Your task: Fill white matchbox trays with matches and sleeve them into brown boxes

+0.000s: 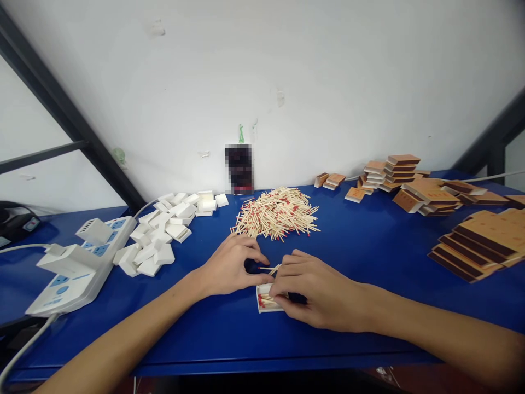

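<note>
On the blue table (361, 246) a small white matchbox tray (266, 301) lies in front of me with red-tipped matches in it. My right hand (318, 290) rests over the tray's right side, fingers curled, pinching a few matches (274, 268) that stick up to the left. My left hand (232, 266) is curled just left of the tray, its fingertips meeting those same matches. A loose pile of matches (279, 213) lies behind both hands.
Several empty white trays (164, 232) are heaped at the left beside a white power strip (77, 262) with plugs and cables. Brown matchbox sleeves (400, 169) and stacks (479, 241) fill the right side. A wall stands close behind the table.
</note>
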Action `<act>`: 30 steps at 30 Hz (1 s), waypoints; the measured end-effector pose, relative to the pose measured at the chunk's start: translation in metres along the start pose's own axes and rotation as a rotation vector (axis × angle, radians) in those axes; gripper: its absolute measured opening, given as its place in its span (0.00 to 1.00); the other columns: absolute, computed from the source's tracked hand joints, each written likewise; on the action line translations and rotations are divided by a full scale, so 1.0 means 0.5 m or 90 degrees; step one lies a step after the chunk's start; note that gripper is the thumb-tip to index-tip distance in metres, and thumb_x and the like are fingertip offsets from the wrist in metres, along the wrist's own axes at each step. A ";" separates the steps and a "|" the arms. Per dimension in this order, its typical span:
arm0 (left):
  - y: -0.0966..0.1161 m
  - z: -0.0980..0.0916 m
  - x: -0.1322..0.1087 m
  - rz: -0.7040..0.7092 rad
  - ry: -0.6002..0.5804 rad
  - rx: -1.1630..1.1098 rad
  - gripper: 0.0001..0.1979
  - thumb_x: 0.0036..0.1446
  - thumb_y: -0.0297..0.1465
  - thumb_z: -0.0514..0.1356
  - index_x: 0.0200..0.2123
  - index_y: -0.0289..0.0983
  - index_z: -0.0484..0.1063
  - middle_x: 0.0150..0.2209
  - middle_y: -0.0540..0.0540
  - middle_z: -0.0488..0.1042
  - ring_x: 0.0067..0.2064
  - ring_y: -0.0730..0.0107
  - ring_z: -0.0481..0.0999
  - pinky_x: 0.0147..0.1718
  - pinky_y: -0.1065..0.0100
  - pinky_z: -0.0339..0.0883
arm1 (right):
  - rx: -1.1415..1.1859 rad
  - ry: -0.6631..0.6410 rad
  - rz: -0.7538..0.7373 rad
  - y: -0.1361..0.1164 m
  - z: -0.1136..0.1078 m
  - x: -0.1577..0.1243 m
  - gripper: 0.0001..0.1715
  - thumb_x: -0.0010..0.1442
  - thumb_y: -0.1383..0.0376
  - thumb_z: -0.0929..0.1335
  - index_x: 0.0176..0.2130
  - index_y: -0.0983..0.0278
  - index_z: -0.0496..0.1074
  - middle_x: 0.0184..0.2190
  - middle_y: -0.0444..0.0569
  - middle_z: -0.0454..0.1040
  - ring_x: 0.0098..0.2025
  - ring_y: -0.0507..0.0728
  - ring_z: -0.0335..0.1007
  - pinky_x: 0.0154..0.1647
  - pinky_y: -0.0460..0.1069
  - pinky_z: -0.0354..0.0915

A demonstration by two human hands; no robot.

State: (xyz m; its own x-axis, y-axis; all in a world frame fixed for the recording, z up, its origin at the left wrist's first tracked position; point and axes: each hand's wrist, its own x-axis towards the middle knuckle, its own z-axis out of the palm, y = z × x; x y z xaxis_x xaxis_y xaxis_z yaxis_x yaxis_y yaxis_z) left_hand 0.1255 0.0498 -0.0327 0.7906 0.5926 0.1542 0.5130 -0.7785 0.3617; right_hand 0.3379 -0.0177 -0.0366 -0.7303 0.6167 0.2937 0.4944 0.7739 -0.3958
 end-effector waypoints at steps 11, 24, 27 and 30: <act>-0.006 -0.014 -0.003 0.022 -0.001 0.060 0.06 0.61 0.33 0.60 0.37 0.42 0.78 0.36 0.50 0.75 0.41 0.67 0.72 0.43 0.62 0.56 | 0.016 0.045 -0.007 0.006 0.000 0.000 0.05 0.61 0.65 0.67 0.33 0.63 0.73 0.35 0.46 0.76 0.36 0.53 0.68 0.44 0.52 0.60; 0.001 -0.011 -0.013 0.019 -0.030 0.130 0.05 0.65 0.29 0.53 0.37 0.37 0.66 0.38 0.48 0.71 0.40 0.66 0.69 0.43 0.63 0.59 | 0.016 0.005 0.024 0.032 0.006 -0.003 0.07 0.60 0.63 0.69 0.37 0.65 0.73 0.41 0.51 0.73 0.41 0.56 0.69 0.44 0.52 0.65; 0.001 -0.009 -0.015 0.026 -0.018 0.135 0.05 0.66 0.29 0.52 0.36 0.37 0.65 0.37 0.48 0.70 0.39 0.67 0.69 0.42 0.63 0.59 | 0.012 0.008 0.023 0.035 0.002 -0.003 0.06 0.62 0.63 0.68 0.34 0.64 0.74 0.42 0.50 0.73 0.41 0.56 0.68 0.45 0.53 0.64; 0.002 -0.010 -0.016 0.027 -0.010 0.134 0.05 0.66 0.29 0.52 0.36 0.37 0.64 0.36 0.48 0.70 0.38 0.67 0.69 0.42 0.63 0.59 | 0.008 -0.006 0.041 0.034 -0.006 -0.001 0.07 0.63 0.63 0.68 0.35 0.63 0.74 0.42 0.49 0.73 0.40 0.56 0.68 0.45 0.53 0.64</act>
State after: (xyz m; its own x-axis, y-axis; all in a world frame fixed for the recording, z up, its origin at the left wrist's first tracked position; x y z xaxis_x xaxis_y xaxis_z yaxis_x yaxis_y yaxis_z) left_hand 0.1182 0.0452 -0.0292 0.8174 0.5560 0.1510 0.5361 -0.8300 0.1542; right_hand 0.3483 -0.0043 -0.0410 -0.7017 0.6636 0.2592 0.5345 0.7310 -0.4242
